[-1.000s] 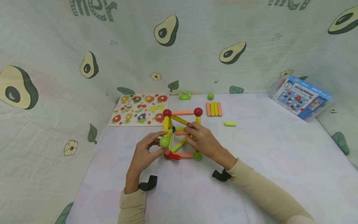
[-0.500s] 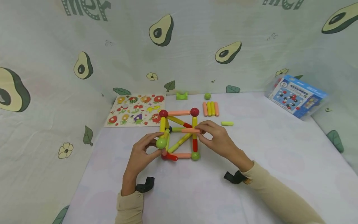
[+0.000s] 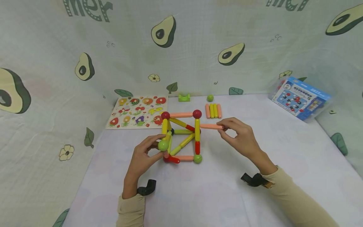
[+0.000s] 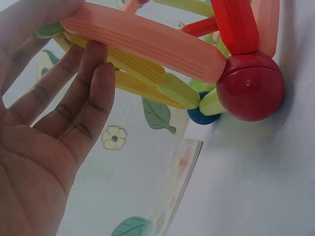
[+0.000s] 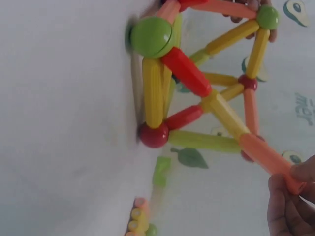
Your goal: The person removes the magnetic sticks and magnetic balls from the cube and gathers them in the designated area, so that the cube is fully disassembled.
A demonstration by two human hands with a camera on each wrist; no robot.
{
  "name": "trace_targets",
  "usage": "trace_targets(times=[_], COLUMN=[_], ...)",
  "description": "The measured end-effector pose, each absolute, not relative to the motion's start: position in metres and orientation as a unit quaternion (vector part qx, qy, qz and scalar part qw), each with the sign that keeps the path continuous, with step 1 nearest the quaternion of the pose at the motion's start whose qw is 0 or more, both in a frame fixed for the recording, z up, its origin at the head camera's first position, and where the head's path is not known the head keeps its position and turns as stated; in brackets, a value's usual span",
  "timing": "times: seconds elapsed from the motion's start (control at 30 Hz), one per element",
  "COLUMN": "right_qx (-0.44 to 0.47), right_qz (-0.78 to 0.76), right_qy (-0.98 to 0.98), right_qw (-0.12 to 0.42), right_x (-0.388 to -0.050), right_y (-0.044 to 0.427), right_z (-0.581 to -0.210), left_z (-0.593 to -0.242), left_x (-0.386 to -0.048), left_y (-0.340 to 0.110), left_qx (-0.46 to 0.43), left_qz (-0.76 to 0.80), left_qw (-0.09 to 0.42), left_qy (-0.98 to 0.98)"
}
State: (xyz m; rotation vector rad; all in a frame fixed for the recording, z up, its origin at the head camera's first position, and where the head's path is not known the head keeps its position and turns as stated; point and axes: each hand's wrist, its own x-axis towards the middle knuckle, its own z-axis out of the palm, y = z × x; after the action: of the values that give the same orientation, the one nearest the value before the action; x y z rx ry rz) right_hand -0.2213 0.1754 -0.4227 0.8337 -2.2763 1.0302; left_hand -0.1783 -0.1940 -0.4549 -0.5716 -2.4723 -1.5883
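A frame of coloured sticks and balls (image 3: pixel 197 129) stands on the table. At its near left corner my left hand (image 3: pixel 143 156) holds the green ball (image 3: pixel 163 145); in the left wrist view the thumb lies over the end of a salmon stick (image 4: pixel 147 42) beside that ball. To the right of the frame, my right hand (image 3: pixel 243 138) pinches another salmon stick (image 3: pixel 211 126) by its right end. In the right wrist view this stick (image 5: pixel 266 155) lines up with a yellow stick (image 5: pixel 229 118) of the frame; whether they touch I cannot tell.
Behind the frame are a fruit picture board (image 3: pixel 139 113), a green block (image 3: pixel 184 98), a loose green ball (image 3: pixel 210 98) and a row of several sticks (image 3: pixel 213 111). At the far right leans a blue and white box (image 3: pixel 300 98) in clear wrapping.
My right hand has drawn the salmon stick from in front of the frame out to its right. It now covers the spot of the loose yellow-green stick. My left hand keeps its hold.
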Motion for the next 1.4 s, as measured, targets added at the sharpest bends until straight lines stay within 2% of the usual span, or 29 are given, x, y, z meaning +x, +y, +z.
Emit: trace_targets(times=[0.33, 0.63, 0.9, 1.13, 1.4], right_qx=[0.24, 0.164, 0.135, 0.11, 0.124], right_qz=[0.323, 0.275, 0.269, 0.259, 0.249], right_qy=[-0.868, -0.919, -0.933, -0.947, -0.95], right_qw=[0.29, 0.231, 0.199, 0.153, 0.142], right_x=[-0.26, -0.302, -0.325, -0.337, -0.343], right_y=[0.208, 0.223, 0.224, 0.214, 0.215], right_z=[-0.436, -0.451, -0.464, -0.473, -0.47], left_z=[-0.455, -0.459, -0.433, -0.46, -0.456], left_x=[-0.178, -0.178, -0.168, -0.175, -0.177], left_y=[-0.191, -0.191, -0.184, -0.198, -0.193], left_qx=[-0.203, -0.199, -0.208, -0.197, -0.191], left_qz=[-0.535, -0.539, -0.534, -0.535, -0.53], left_qw=[0.08, 0.076, 0.08, 0.076, 0.081], left_qy=[-0.816, -0.815, -0.815, -0.818, -0.822])
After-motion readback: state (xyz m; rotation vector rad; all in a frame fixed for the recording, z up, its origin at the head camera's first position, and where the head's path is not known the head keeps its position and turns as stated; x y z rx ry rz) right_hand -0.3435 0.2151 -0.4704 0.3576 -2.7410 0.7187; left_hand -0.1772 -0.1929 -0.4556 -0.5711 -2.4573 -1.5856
